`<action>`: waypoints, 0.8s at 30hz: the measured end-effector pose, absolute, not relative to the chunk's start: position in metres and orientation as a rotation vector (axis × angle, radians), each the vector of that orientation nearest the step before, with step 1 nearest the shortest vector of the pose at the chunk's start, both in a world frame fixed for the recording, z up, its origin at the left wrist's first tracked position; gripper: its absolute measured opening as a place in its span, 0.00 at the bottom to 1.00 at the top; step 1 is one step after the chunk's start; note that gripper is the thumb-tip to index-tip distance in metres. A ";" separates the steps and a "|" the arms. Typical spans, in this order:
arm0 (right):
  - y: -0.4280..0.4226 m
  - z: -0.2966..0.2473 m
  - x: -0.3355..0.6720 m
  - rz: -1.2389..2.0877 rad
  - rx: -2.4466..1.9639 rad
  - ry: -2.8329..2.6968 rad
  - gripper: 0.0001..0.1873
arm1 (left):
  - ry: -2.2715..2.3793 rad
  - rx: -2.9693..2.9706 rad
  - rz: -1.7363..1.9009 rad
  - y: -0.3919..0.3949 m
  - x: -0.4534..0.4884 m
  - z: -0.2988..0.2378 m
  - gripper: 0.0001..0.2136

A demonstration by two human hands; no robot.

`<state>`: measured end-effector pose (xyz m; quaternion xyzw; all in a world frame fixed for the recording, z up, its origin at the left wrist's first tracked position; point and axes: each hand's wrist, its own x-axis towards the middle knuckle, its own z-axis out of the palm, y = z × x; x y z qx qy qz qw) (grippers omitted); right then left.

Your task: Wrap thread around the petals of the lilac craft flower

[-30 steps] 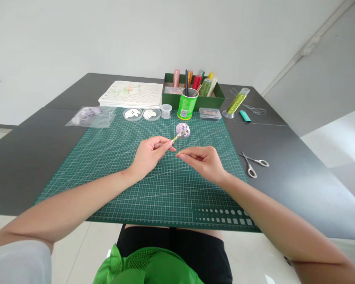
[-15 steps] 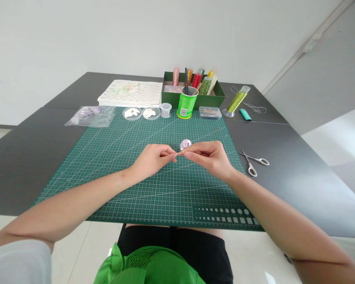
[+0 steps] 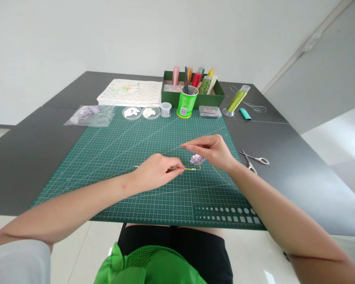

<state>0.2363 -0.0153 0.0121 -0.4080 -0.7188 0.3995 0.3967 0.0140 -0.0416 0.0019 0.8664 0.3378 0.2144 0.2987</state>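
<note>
Over the middle of the green cutting mat (image 3: 112, 157), my left hand (image 3: 156, 170) pinches the thin wire stem of a small purple beaded flower (image 3: 197, 159). The stem lies nearly level and points right, with the flower at its far end. My right hand (image 3: 213, 152) hovers just above and to the right of the flower, fingertips pinched together on a fine wire that I can barely make out. Both hands are a little above the mat.
Scissors (image 3: 254, 161) lie right of the mat. At the back stand a green cup of tools (image 3: 187, 103), a green box of bead tubes (image 3: 192, 88), small clear dishes (image 3: 142, 113), a white tray (image 3: 130, 93), a plastic bag (image 3: 88, 116), a green bead tube on a stand (image 3: 236, 101) and a teal lighter (image 3: 245, 114).
The flower has come down from pointing up and away to lying low near the mat. My left hand moved nearer to me; my right hand shifted up and over the flower.
</note>
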 end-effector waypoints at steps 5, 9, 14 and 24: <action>-0.008 0.013 0.246 1.098 -1.047 -1.900 0.14 | 0.806 2.489 0.641 -0.044 0.013 -0.002 0.08; 0.000 0.014 0.254 1.263 -1.021 -1.872 0.14 | 0.747 2.580 0.693 -0.044 0.012 -0.006 0.10; 0.009 0.010 0.259 1.465 -0.976 -1.853 0.12 | 0.672 2.607 0.746 -0.044 0.011 -0.005 0.10; 0.019 -0.005 0.264 1.509 -1.002 -1.946 0.13 | 0.709 2.638 0.802 -0.044 0.011 -0.003 0.11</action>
